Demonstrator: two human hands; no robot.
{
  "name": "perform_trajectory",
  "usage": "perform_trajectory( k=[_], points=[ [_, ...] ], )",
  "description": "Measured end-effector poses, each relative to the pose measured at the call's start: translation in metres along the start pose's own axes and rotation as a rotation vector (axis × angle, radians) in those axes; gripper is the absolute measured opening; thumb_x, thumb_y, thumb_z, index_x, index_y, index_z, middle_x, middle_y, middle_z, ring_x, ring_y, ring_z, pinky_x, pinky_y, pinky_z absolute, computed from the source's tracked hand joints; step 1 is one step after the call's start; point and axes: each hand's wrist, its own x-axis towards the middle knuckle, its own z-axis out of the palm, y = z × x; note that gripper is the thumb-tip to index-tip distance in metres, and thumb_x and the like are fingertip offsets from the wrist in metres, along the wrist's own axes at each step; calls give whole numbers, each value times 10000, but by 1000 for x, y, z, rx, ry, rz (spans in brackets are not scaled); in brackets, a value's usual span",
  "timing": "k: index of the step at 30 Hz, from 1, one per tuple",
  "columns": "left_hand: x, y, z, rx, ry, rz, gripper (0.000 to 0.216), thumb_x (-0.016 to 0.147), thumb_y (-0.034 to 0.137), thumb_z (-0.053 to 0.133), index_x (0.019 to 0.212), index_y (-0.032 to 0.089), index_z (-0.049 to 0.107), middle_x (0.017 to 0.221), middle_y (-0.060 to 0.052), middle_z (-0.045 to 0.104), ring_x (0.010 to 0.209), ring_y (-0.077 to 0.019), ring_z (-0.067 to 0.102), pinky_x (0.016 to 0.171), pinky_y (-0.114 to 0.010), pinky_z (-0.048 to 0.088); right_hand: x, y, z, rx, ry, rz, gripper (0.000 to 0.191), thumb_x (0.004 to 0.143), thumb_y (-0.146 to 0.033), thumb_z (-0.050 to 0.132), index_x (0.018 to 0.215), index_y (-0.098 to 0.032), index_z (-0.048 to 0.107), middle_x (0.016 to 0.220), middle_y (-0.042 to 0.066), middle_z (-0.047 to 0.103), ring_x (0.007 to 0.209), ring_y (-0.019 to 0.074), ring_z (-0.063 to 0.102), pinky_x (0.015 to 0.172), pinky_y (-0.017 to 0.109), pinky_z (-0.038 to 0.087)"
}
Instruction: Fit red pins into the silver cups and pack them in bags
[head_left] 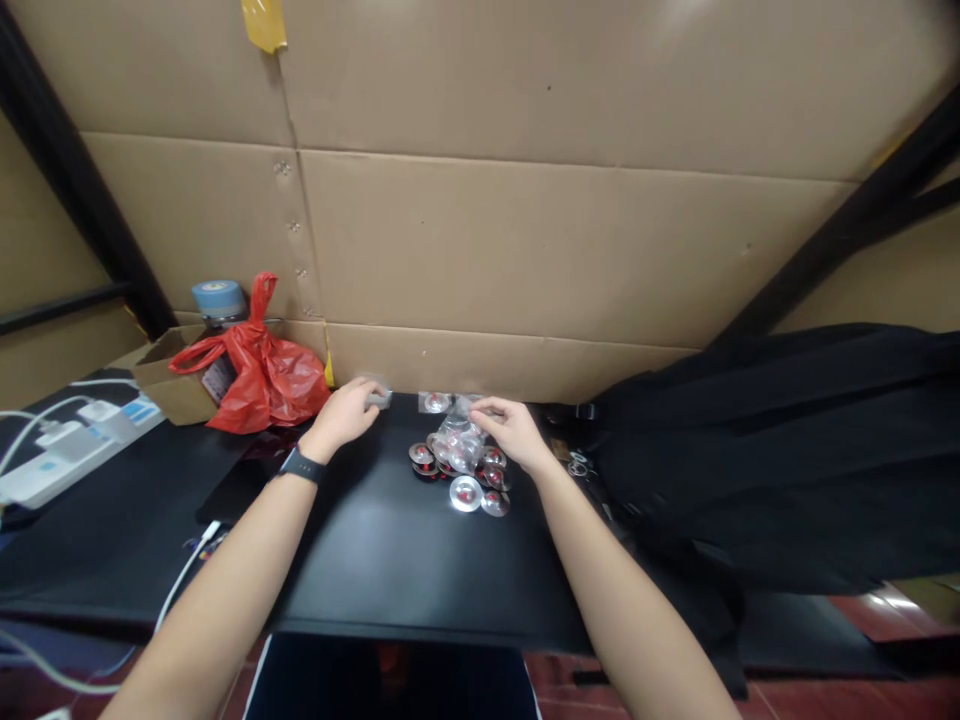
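Observation:
On the black table, my left hand [349,412], with a dark watch at the wrist, has its fingers curled over a small clear plastic packet [383,399] near the back edge. What the packet holds is hidden. My right hand [513,432] is closed, thumb and fingertips pinching a clear plastic bag [463,408] at the top of a heap. Under and around it lie several shiny round metal discs with red centres, one a bright silver disc [466,493] at the front. A bagged disc [435,402] rests behind the heap.
A red plastic bag [271,375] leans by an open cardboard box [176,375] and a blue-lidded jar [218,298]. At left are a white power strip [75,455], cables and a dark flat device [244,480]. Black fabric [780,450] covers the right side. A cardboard wall [495,250] stands behind.

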Motion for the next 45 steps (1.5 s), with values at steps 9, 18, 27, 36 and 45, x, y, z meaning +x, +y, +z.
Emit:
perform_trajectory(
  k=[9, 18, 27, 36, 45],
  points=[
    [-46, 90, 21, 149, 38, 551, 310, 949, 159, 504, 1227, 265, 590, 1269, -77, 622, 1164, -219, 553, 913, -366, 406, -9, -9, 35, -52, -43, -51, 282, 784, -456, 695, 884, -193, 709, 868, 68, 743, 757, 210, 706, 715, 334, 567],
    [-48, 84, 22, 149, -33, 530, 482, 861, 384, 691, 1303, 277, 535, 1378, -81, 559, 1259, -270, 470, 951, -422, 336, -16, -18, 47, 10, 90, -31, 310, 793, -442, 708, 977, -195, 681, 927, 87, 720, 784, 210, 693, 667, 309, 573],
    [-44, 79, 26, 181, 94, 540, 226, 991, 169, 448, 1081, 233, 645, 1086, -53, 694, 965, -184, 580, 808, -366, 353, -18, -18, 50, 74, 19, -22, 372, 798, -459, 711, 1053, -201, 630, 912, 69, 688, 677, 167, 651, 608, 288, 539],
    [-29, 27, 23, 240, 65, 167, 175, 927, 176, 514, 896, 227, 679, 910, -46, 700, 846, -200, 589, 775, -388, 352, -4, 8, 16, -461, 32, -205, 309, 904, -463, 554, 1083, -225, 633, 1141, 112, 655, 1002, 248, 634, 809, 366, 518],
    [-24, -31, 36, 236, 11, -136, 251, 943, 238, 473, 1119, 259, 652, 1210, -70, 672, 1140, -249, 586, 940, -436, 353, 2, 46, -9, -789, -75, 49, 445, 998, -487, 356, 1281, -265, 618, 1416, 103, 574, 1335, 307, 485, 1061, 554, 329]
  ],
)
